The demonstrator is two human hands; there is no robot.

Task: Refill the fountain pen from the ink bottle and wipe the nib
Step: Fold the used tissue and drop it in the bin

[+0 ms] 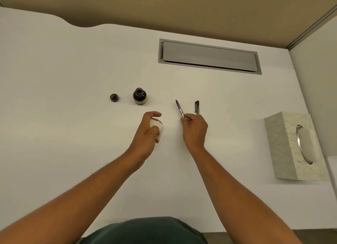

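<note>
A small dark ink bottle with a yellow label stands uncapped on the white desk. Its cap lies to its left. My right hand holds the fountain pen by its rear end, nib pointing away and up-left. The pen's dark cap lies on the desk just right of the pen. My left hand is closed around a crumpled white tissue, below and right of the bottle. The two hands are apart, the nib clear of the tissue.
A patterned tissue box with a metal-rimmed slot sits at the right edge. A grey cable hatch is set into the desk at the back. A tan partition wall runs behind the desk.
</note>
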